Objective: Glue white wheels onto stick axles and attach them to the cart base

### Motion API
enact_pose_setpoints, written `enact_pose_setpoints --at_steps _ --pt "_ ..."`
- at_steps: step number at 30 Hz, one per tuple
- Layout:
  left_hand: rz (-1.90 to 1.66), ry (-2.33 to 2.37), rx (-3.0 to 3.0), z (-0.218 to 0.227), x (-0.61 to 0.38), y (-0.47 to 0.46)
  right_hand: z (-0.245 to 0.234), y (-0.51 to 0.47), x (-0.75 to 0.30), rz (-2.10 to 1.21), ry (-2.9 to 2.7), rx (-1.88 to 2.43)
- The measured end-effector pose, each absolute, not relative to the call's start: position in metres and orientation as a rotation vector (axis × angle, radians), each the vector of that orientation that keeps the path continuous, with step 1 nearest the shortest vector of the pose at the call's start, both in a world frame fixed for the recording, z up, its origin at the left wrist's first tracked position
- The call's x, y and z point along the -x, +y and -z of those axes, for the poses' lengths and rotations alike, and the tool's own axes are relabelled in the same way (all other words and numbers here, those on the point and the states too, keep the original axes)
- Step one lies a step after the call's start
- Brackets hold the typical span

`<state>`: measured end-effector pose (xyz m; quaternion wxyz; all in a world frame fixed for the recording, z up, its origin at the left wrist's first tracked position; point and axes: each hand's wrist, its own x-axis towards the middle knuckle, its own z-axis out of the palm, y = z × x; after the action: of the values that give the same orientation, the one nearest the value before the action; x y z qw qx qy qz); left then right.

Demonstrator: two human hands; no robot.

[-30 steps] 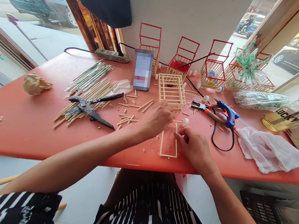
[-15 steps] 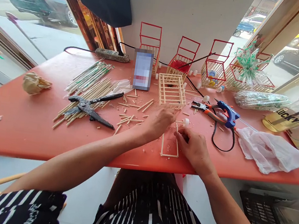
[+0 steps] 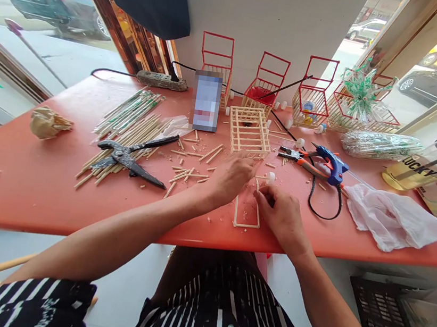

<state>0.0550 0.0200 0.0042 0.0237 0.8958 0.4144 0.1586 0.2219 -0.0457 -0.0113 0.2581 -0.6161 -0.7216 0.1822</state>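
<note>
A small basket built of pale wooden sticks (image 3: 250,130) lies in front of me. Toward me extends a rectangular stick frame (image 3: 246,225); my hands hide whether the two are joined. My left hand (image 3: 235,176) is closed at the basket's near end, its fingertips partly hidden. Thumb and fingers of my right hand (image 3: 281,206) pinch the right side of the rectangular frame. Just above the right hand is a small white wheel (image 3: 271,178). Short cut sticks (image 3: 188,174) lie left of my left hand.
Black-handled cutters (image 3: 130,160) rest on a pile of long sticks (image 3: 125,135) at left. Pliers (image 3: 303,161) and a blue glue gun (image 3: 333,165) lie at right. A phone (image 3: 207,103) stands before red-trimmed stick carts (image 3: 266,92). A cup (image 3: 410,172) and white cloth (image 3: 396,219) are far right.
The whole view has shifted slightly. Both hands keep practically the same place and grip on the stick pieces.
</note>
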Motion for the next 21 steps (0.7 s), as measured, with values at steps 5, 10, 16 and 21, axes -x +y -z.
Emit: enact_pose_setpoints --at_steps 5,10,16,21 --pt "-0.531 1.219 -2.758 -0.004 -0.052 0.023 0.012 -0.045 -0.223 -0.468 -1.964 1.654" --pt "-0.650 1.161 -2.704 -0.006 -0.037 0.030 0.010 -0.047 -0.228 -0.473 -1.972 1.645" --pt "-0.766 1.171 -2.610 -0.004 -0.007 0.027 0.008 -0.074 -0.229 -0.200 -2.035 1.487" --pt "-0.722 1.204 -2.596 -0.002 0.001 0.020 0.012 -0.094 -0.218 -0.098 -2.245 1.313"
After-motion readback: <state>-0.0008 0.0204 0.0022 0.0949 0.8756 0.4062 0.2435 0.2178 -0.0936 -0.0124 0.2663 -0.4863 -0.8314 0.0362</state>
